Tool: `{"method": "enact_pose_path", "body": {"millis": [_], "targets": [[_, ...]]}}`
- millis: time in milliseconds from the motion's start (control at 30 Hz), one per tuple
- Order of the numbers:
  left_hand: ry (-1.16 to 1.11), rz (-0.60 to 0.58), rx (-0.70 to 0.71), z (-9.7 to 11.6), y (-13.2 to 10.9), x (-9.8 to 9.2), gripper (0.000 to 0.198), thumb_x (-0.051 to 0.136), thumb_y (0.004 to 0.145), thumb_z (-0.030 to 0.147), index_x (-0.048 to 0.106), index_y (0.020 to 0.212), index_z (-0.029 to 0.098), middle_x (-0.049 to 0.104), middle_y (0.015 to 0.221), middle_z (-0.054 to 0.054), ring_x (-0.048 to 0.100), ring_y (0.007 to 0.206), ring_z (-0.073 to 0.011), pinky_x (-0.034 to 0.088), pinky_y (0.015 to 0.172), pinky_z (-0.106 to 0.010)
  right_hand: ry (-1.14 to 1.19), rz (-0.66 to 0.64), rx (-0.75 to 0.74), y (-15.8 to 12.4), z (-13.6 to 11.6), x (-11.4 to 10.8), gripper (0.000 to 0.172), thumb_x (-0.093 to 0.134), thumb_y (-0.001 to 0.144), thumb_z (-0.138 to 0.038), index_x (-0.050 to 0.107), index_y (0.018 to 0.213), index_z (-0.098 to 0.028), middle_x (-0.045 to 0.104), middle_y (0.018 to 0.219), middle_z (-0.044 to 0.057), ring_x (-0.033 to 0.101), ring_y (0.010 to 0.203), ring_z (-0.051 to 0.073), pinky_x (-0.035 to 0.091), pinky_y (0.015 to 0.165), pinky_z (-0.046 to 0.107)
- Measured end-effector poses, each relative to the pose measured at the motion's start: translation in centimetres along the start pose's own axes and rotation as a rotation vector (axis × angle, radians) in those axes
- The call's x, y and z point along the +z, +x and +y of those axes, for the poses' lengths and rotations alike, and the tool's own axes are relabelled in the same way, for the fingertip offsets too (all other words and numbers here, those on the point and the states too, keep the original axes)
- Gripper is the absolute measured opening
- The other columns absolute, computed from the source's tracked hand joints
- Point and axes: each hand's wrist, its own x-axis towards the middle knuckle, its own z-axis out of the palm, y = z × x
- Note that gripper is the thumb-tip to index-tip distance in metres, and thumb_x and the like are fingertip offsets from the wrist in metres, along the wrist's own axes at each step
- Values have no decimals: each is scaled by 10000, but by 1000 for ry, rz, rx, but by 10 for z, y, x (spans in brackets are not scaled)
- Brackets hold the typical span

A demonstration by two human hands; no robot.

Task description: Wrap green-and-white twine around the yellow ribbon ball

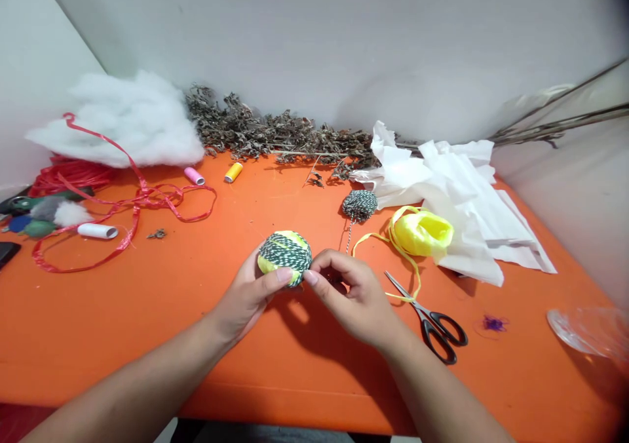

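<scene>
My left hand [250, 292] is wrapped round a ball [285, 256] of yellow ribbon and black-and-white twine, its thumb across the lower front. At the ball's right edge, the thumb and forefinger of my right hand [351, 299] pinch together on the twine. A strand of this twine [349, 236] leads down from a smaller black-and-white twine bundle [360, 205] and passes behind my right hand. Both hands are above the orange table [171, 325]. Beside my right forearm lie scissors [432, 322] with black handles, blades slightly apart.
A yellow ribbon roll [422, 231] rests by crumpled white paper [457, 181]. Dried leafy stems [289, 132] line the wall. At left are white stuffing [132, 118], red ribbon [140, 197] and thread spools [98, 231]. Purple thread [494, 324] and clear plastic [584, 331] lie right.
</scene>
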Motion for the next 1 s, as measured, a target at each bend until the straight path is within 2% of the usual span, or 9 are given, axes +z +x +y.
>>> {"method": "enact_pose_path", "body": {"millis": [100, 167, 267, 433, 533, 633, 833, 1000], "targets": [[-24, 1, 0, -1, -1, -1, 549, 833, 731, 331, 607, 1220, 230, 698, 1108, -74, 665, 967, -231, 571, 754, -298, 11, -7, 0, -1, -1, 0, 212, 594, 979, -332, 587, 814, -200, 598, 721, -14, 510, 644, 118, 400, 594, 246], [-26, -9, 1, -2, -1, -1, 513, 804, 757, 339, 598, 1217, 238, 697, 1096, -65, 663, 948, -224, 568, 746, -298, 3, -7, 5, -1, -1, 0, 212, 594, 980, -331, 584, 814, -200, 600, 728, -15, 510, 649, 117, 399, 598, 246], [14, 5, 37, -5, -1, -3, 428, 770, 788, 364, 624, 1161, 214, 694, 1063, -59, 647, 975, -224, 544, 821, -306, -41, 4, 0, 0, -1, 0, 213, 597, 974, -315, 574, 796, -201, 577, 709, -22, 486, 630, 112, 382, 585, 244], [156, -21, 82, -6, 1, -5, 479, 808, 775, 387, 631, 1174, 191, 692, 1090, -77, 623, 1035, -240, 500, 911, -325, -129, 13, -7, -1, 0, 1, 212, 600, 963, -303, 565, 783, -198, 552, 688, -25, 472, 615, 113, 369, 575, 249], [187, -2, 65, -6, 3, -6, 497, 833, 752, 357, 620, 1168, 186, 689, 1062, -68, 622, 986, -212, 503, 879, -301, -124, 8, -11, -1, 0, 1, 210, 601, 967, -307, 574, 791, -196, 569, 695, -26, 485, 620, 111, 375, 579, 245], [139, 52, 57, -7, 5, -7, 565, 798, 774, 385, 561, 1257, 213, 670, 1124, -58, 615, 995, -206, 514, 849, -288, -67, -8, -30, 0, 0, 1, 183, 600, 974, -294, 599, 821, -195, 598, 721, -29, 505, 640, 102, 391, 595, 229], [72, -3, 43, -7, 3, -6, 345, 665, 868, 402, 609, 1129, 183, 676, 1001, -59, 599, 785, -169, 530, 666, -270, -10, -9, -36, 1, 2, -1, 180, 605, 975, -276, 593, 818, -189, 595, 732, -35, 517, 667, 91, 404, 623, 212], [69, 0, 15, -7, 3, -4, 339, 721, 838, 402, 643, 1074, 172, 678, 943, -49, 609, 825, -170, 541, 677, -238, -19, -13, -21, -1, 2, -1, 177, 609, 973, -275, 602, 819, -186, 595, 724, -33, 512, 657, 92, 399, 616, 216]]}}
